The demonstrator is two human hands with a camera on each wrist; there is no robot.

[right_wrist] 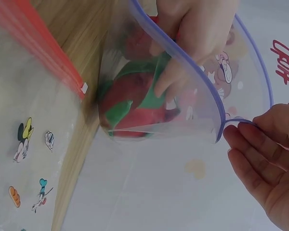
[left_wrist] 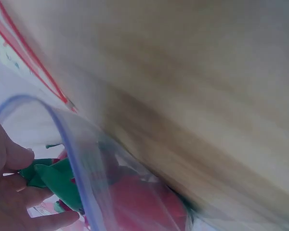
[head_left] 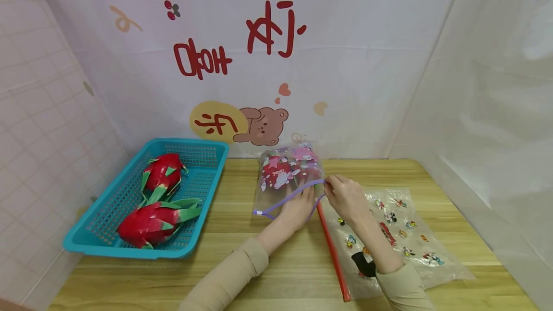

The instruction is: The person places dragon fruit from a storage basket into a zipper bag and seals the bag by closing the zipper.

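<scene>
A clear zip bag [head_left: 270, 196] with a purple zip edge and pink cartoon prints lies on the table, its mouth spread apart. Inside are red dragon fruits [right_wrist: 125, 98] with green leaves, partly hidden by the print and film. My left hand [head_left: 295, 210] reaches through the mouth, its fingers extended against the green leaves [left_wrist: 60, 180] without visibly closing round them. At the right corner of the mouth, my right hand [head_left: 347, 198] pinches the purple edge [right_wrist: 238, 121] between thumb and fingers.
On the left stands a blue basket [head_left: 198, 234] with two dragon fruits [head_left: 149, 224] in it. Another clear bag [head_left: 414, 239], red-edged with cartoon prints, lies flat under my right forearm. A printed cloth wall [head_left: 345, 85] closes off the table's far side.
</scene>
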